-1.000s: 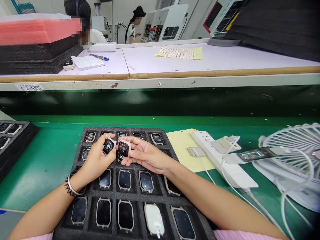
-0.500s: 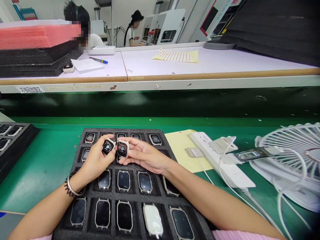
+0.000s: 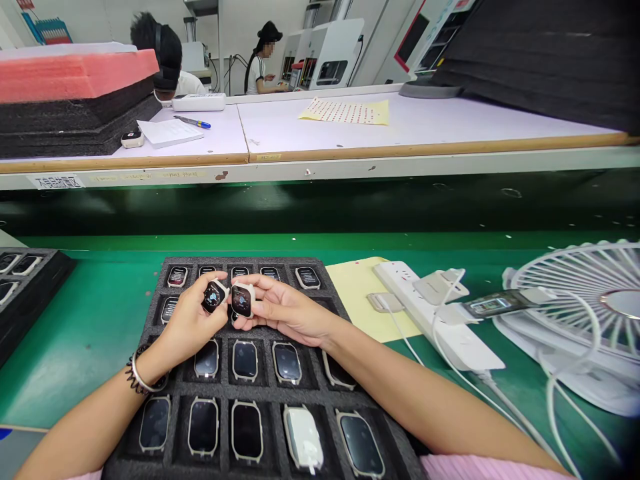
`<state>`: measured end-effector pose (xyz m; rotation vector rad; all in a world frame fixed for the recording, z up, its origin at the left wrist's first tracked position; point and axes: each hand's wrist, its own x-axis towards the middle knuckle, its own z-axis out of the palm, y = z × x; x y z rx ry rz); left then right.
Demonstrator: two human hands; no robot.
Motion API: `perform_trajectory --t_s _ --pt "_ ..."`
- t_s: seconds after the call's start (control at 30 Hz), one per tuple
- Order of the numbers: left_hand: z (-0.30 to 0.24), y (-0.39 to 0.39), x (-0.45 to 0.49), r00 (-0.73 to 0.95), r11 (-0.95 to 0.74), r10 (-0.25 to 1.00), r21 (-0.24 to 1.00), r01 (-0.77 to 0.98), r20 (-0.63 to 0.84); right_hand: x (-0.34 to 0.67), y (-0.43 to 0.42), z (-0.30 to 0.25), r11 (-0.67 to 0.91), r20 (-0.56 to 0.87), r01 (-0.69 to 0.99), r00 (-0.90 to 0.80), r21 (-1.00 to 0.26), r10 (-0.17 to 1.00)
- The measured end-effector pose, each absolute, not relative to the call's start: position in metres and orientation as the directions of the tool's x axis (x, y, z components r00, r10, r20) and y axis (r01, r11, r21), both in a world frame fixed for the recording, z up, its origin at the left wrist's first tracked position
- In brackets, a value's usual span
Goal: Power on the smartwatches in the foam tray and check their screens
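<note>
My left hand (image 3: 193,320) is closed around a smartwatch case (image 3: 214,295) whose lit screen shows a dial. Close beside it, my right hand (image 3: 285,310) grips a second smartwatch case (image 3: 242,300) by its edges, its screen also lit. Both are held above a dark foam tray (image 3: 227,393) with rows of strapless watch cases in its compartments. Those in the far row show lines of text, while nearer ones such as this watch case (image 3: 247,431) have dark screens. One case (image 3: 303,437) in the front row shows a white face. My forearms hide part of the tray.
To the right are a white power strip (image 3: 430,320) with cables, a yellow sheet (image 3: 350,280) and a white fan (image 3: 590,300). Another foam tray (image 3: 45,300) sits at the left. Behind runs a raised shelf (image 3: 350,143) with foam stacks; two people are beyond it.
The view has shifted slightly, so the scene appears a little further left. Both hands keep hold of their watch cases in nearly the same position.
</note>
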<state>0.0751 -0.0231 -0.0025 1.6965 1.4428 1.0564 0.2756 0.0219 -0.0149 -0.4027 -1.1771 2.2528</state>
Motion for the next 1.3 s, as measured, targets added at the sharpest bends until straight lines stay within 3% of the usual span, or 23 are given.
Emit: perform_trajectory --t_s 1.3 --pt "0.008 -0.028 0.078 -0.021 -0.128 0.989 0.909 0.397 0.148 0.277 0.019 -0.011 -0.453 0.012 -0.379 -0.777 -0.807 0.630"
